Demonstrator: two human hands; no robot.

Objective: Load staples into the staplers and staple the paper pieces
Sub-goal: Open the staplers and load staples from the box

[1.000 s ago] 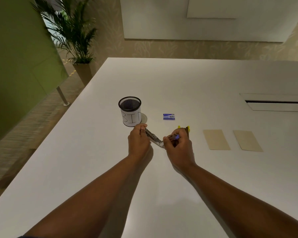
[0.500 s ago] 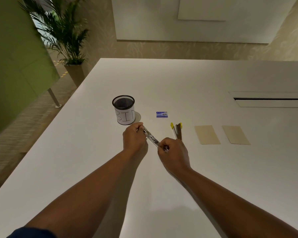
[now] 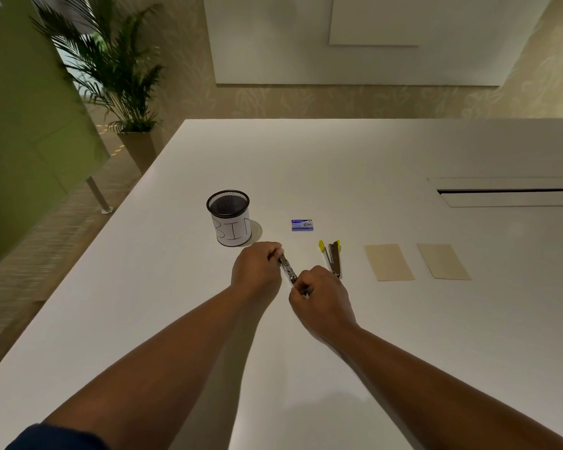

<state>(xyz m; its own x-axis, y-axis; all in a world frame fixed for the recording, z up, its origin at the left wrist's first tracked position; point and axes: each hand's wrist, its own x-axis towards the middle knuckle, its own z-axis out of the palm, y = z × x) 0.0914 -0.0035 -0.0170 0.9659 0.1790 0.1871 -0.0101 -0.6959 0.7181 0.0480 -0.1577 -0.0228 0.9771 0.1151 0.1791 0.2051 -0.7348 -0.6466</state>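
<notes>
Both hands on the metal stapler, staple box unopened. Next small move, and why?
Probably: right hand lets go and reaches for the staple box. Both hands grip the silver stapler, the left hand at its far end; the box lies shut beyond it, and whether staples are loaded cannot be seen.

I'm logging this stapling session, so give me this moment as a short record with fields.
left hand: grips far end of metal stapler
right hand: grips near end of same stapler
second stapler: yellow-tipped, lying untouched on table
staple box: blue, beyond the staplers
paper pieces: two tan sheets, flat, apart
bin: mesh cup, upright
</notes>
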